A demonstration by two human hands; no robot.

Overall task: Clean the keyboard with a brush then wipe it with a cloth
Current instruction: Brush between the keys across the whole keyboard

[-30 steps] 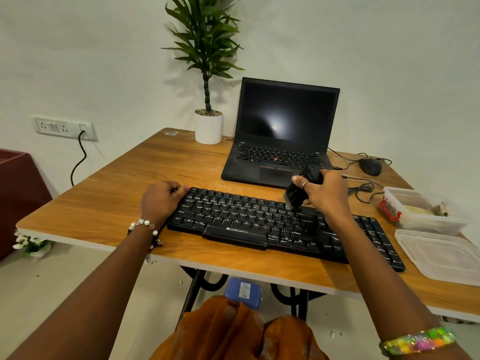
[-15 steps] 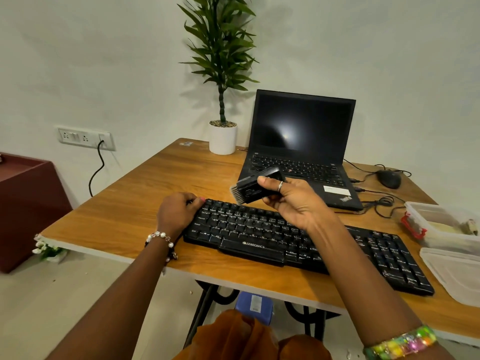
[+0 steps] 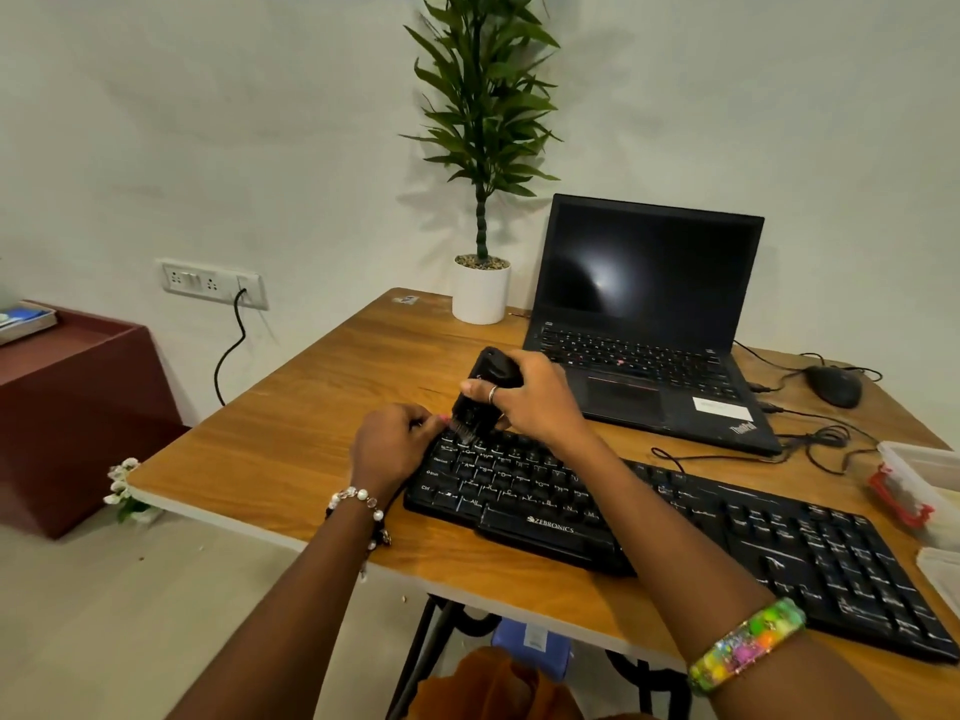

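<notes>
Keyboard (image 3: 675, 532) black, flat, brush (image 3: 480, 397) bristles touching

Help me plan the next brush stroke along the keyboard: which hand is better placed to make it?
Right. The right hand already grips the brush, bristles down on the keyboard at its far-left corner. The left hand holds that end, probably steadying it.

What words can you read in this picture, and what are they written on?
"ZEBRONICS": on the front edge of the black keyboard.
"ThinkPad": on the corner of the laptop, tilted and blurry.
"Ctrl": on a key at the keyboard's near left corner.
Other key letters: too small or blurred to read.
White sticker on the laptop: text too blurred to read.
</notes>
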